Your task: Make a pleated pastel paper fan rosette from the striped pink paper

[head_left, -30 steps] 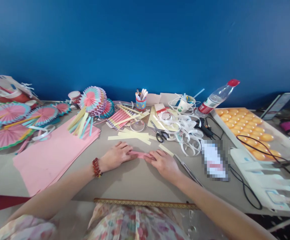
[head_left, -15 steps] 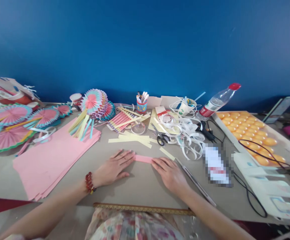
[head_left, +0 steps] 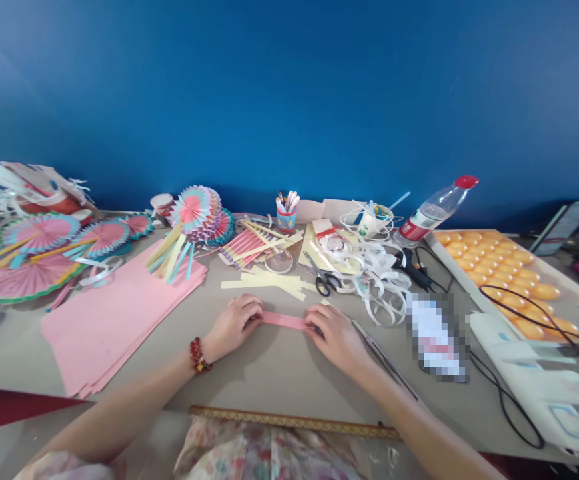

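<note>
Between the fingers of our two bare hands, we hold a narrow, flat strip of pink paper, stretched nearly level from side to side. Our left hand has its fingers curled and drawn close together, pinching the strip's left end against the thumb. Our right hand bends its fingers over the right end and grips it there too; we cannot tell exactly how the right thumb sits beneath. Whether the strip touches the grey-brown tabletop below our fingers we cannot tell either.

Just beyond our fingertips, several flat, pale-yellow paper strips lie crossed over one another. Past the right fingers, near them, we see dark-handled scissors beside a tangle of curled white strips. A long, slim silver tool lies just to the right of our right hand.

To the left of our left fingers, well apart, there is a stack of large pink paper sheets, with a pleated round pastel paper rosette at its far edge. Straight ahead of both hands, farther off, a small blue-and-red cup holds pens upright.
</note>
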`<state>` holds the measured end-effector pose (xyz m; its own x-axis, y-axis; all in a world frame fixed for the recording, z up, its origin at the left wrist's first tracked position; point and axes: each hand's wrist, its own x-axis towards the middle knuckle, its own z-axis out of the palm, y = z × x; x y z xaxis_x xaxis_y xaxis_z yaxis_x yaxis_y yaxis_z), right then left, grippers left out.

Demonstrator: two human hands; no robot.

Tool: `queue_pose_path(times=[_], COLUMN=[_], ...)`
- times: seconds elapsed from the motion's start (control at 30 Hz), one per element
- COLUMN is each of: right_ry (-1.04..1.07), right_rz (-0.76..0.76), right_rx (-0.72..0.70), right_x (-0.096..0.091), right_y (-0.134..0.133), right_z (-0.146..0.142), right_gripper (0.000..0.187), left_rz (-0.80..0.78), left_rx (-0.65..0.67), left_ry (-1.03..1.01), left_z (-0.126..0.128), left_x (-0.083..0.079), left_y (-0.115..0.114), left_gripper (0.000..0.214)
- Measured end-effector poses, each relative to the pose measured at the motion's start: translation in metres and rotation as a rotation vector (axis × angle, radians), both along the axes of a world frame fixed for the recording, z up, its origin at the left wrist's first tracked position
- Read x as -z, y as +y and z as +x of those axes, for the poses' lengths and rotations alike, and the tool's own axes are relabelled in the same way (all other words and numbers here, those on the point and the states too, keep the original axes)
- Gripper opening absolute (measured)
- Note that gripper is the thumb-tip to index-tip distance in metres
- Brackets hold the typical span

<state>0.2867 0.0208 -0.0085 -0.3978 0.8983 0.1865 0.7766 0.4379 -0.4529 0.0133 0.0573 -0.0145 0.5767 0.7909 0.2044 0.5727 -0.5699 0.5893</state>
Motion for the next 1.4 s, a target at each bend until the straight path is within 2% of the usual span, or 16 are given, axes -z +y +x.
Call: queue_pose_path(times=[0.1, 0.27, 0.33, 0.63, 0.9, 1.03, 1.17, 1.3, 1.4], right_ry=[-0.013, -0.009, -0.001, -0.021, -0.03, -0.065, -0.167, -0.219, -0.216], right_rz=[-0.028, -0.055, -0.047, -0.012, -0.026, 0.0, 0.123, 0.251, 0.31], right_rx=[0.008, 0.041, 0.047, 0.05, 0.049, -0.04, -0.079, -0.087, -0.093], right_x=[-0.004, -0.009, -0.009, -0.001, -0.004, -0.011, -0.014, -0.002, 0.008], right_y=[0.002, 0.0, -0.002, -0.002, 0.003, -0.004, -0.022, -0.043, -0.054], right_z=[-0.002, -0.007, -0.008, -0.005, -0.003, -0.003, -0.004, -0.004, -0.003], right_gripper=[0.013, 0.016, 0.016, 0.014, 0.02, 0.009, 0.013, 0.019, 0.019], left_rz=[0.027, 0.064, 0.065, 0.058, 0.051, 0.122, 0.252, 0.441, 0.508], left_rx=[-0.038, 0.007, 0.008, 0.027, 0.076, 0.097, 0.09, 0.091, 0.094], left_ry=[-0.007, 0.122, 0.164, 0.172, 0.124, 0.196, 0.261, 0.376, 0.426], left_z=[0.004, 0.006, 0.007, 0.011, 0.015, 0.016, 0.015, 0.013, 0.011], left_x=[0.001, -0.002, -0.004, -0.012, -0.011, -0.014, -0.016, -0.011, -0.006], left_y=[-0.001, -0.004, -0.005, -0.002, -0.006, -0.015, -0.026, -0.042, -0.054], left_gripper=[0.009, 0.03, 0.032, 0.018, 0.017, 0.016, 0.018, 0.015, 0.013])
